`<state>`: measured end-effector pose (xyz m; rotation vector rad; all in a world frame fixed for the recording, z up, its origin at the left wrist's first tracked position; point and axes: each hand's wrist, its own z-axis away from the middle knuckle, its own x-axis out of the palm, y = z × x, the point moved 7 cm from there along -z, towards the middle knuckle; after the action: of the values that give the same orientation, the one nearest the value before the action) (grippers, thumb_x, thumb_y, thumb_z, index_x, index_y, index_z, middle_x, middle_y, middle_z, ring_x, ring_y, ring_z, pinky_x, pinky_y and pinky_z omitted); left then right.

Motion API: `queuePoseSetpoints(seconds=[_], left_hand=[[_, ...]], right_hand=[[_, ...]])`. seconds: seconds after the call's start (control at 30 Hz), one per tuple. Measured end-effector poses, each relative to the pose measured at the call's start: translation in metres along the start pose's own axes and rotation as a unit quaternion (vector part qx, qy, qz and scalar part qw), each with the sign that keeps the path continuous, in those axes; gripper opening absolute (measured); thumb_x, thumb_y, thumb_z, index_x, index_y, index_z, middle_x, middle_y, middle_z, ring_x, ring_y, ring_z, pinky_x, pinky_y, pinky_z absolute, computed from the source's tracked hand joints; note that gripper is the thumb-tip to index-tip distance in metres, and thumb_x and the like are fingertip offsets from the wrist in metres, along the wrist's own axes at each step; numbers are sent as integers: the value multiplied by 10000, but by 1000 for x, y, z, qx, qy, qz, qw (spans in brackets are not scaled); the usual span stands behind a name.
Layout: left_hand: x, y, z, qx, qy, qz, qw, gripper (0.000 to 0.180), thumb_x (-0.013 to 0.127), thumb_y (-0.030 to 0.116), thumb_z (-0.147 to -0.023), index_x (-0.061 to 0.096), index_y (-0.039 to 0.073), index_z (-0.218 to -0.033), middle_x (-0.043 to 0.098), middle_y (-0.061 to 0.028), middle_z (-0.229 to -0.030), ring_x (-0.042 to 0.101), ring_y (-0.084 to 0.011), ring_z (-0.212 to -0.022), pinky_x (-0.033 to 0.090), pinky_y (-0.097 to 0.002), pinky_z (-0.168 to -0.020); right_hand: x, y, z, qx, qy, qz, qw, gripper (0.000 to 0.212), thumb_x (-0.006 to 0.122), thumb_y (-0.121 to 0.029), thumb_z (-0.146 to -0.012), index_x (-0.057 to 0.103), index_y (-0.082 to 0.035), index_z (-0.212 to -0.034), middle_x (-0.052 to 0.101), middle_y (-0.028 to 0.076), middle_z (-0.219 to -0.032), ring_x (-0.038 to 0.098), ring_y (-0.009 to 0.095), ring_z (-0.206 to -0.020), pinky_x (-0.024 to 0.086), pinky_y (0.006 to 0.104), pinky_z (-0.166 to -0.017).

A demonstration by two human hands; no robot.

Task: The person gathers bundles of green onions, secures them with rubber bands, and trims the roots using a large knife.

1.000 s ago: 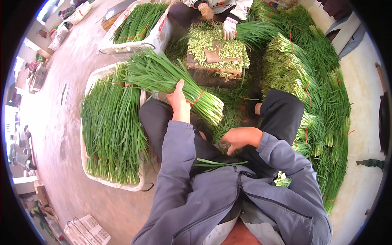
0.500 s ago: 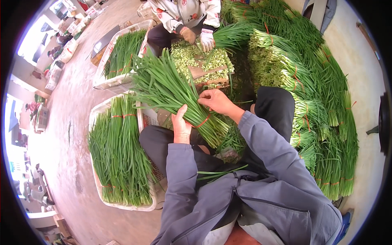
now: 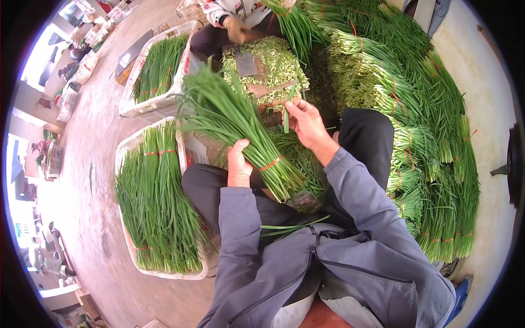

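My left hand (image 3: 239, 165) grips a thick bundle of green chives (image 3: 235, 123), tied with a red band near its pale cut ends, and holds it slanted over my lap. My right hand (image 3: 307, 121) is raised beside the bundle and pinches a single green chive leaf (image 3: 286, 115) that hangs down from its fingers. A few loose leaves lie on my grey jacket (image 3: 290, 227).
A white crate (image 3: 127, 148) with tied chives stands at my left, a second crate (image 3: 135, 101) beyond it. A large heap of banded bundles (image 3: 426, 142) lies to my right. Opposite, another person's gloved hand (image 3: 236, 28) works above a pile of trimmings (image 3: 268, 68) with a cleaver (image 3: 245, 64).
The bundle has been lifted off the crate and drawn toward my lap. My right hand rose from my knee to the bundle, then pulled away with one leaf.
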<state>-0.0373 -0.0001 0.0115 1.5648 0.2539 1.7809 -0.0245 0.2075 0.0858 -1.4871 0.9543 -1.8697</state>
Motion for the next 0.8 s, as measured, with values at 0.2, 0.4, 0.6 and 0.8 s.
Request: queuePoseSetpoints(seconds=[0.2,0.4,0.6,0.8], left_hand=[[11,-6,9,20,-9,-102,995,462,633,-7,-751,621,-19,-1213,707,-122,-1103,700,-264,-952,579,-422,-879],[29,-5,13,53,-35,-152,986,467,689,0,-796,602,-10,-1255,693,-102,-1146,685,-231,-993,548,-387,-903],[33,-11,20,81,-20,-212,974,498,732,-29,-790,581,-1,-1264,681,-77,-1147,667,-216,-1012,538,-370,-896],[33,-22,22,63,-26,-267,961,520,759,-42,-778,547,-14,-1252,678,-90,-1128,661,-184,-958,542,-326,-853]], right_hand=[[-28,-36,-8,-37,-84,644,759,348,749,-277,-825,695,3,-1024,714,146,-916,695,227,-794,547,369,-750],[-7,-14,19,-8,-88,514,853,440,763,-279,-834,667,30,-1132,724,173,-904,710,243,-787,546,359,-722],[62,-73,36,-153,-59,454,876,164,665,-129,-935,675,14,-1016,692,133,-796,669,168,-633,519,310,-591],[110,-81,12,-165,-98,473,860,278,662,-186,-968,655,41,-1129,657,76,-723,615,110,-578,502,286,-514]])
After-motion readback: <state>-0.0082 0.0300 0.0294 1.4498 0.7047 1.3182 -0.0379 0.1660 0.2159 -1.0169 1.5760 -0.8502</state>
